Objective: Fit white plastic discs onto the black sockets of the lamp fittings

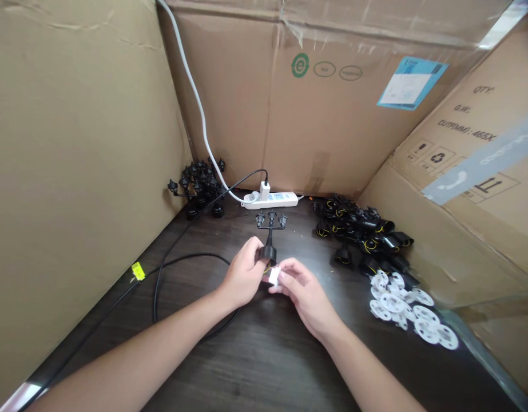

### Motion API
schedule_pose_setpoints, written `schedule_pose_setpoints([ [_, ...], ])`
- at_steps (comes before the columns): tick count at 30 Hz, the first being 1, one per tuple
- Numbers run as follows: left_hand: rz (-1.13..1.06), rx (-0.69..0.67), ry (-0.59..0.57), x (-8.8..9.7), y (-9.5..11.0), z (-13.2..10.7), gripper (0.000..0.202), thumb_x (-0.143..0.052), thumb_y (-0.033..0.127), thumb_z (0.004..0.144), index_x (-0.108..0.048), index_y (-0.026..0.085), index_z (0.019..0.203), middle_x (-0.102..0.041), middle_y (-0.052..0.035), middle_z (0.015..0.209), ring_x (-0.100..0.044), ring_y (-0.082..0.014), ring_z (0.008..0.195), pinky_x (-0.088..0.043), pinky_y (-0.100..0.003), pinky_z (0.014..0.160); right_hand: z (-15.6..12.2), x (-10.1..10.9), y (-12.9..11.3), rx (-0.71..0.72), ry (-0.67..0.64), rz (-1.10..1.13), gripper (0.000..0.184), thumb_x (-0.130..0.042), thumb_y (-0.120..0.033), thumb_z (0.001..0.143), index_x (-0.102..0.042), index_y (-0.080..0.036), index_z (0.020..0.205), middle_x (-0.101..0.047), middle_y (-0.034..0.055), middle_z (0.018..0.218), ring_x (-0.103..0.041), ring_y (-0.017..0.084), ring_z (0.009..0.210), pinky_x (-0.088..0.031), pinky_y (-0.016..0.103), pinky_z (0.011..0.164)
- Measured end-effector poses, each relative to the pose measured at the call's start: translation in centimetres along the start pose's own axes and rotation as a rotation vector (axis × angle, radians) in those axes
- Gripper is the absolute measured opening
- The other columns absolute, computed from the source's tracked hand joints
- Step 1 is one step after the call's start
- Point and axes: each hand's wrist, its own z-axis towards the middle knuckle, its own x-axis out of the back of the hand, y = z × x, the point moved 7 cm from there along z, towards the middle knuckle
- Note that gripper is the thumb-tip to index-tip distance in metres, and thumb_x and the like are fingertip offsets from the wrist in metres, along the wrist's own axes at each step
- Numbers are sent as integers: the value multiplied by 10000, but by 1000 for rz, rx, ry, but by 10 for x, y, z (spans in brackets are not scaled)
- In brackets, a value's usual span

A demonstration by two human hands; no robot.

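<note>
My left hand (244,273) grips the base of a small black three-headed lamp post (270,229), which stands upright above the fingers. A few thin yellow wires show at its foot. My right hand (301,294) pinches a small white piece (274,276) close to that base, with its fingers almost touching my left hand. The white piece may be a connector, but it is too small to tell. Part of the lamp's base is hidden by my left hand.
A heap of black lamp posts (199,186) stands at the back left, and another with yellow wires (358,229) lies at the right. Several white perforated discs (401,306) lie at the front right. A white power strip (270,200), black cables and cardboard walls surround the dark wood table (264,366).
</note>
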Motion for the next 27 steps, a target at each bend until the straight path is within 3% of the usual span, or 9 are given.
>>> schedule_pose_setpoints([
  [10, -7, -80, 35, 2, 11, -5, 78, -473, 135, 841, -462, 207, 812, -497, 25, 804, -477, -145, 729, -374, -272, 660, -8, -17, 5, -114, -70, 294, 245, -900, -374, 767, -735, -211, 847, -662, 15, 896, -598, 160, 843, -532, 307, 837],
  [16, -43, -64, 44, 3, 10, -5, 87, -473, 123, 819, -467, 208, 835, -500, 37, 762, -477, -136, 695, -374, -259, 642, -7, -13, 2, -117, -69, 276, 232, -897, -358, 763, -753, -192, 836, -695, 41, 892, -609, 165, 823, -510, 267, 748],
  [27, -155, -34, -15, -3, -2, -5, 122, -477, 129, 856, -467, 220, 936, -584, 47, 754, -567, -127, 665, -404, -237, 624, -6, -13, 2, -110, -80, 204, 234, -878, -377, 778, -734, -200, 829, -723, 57, 967, -669, 211, 909, -509, 287, 744],
])
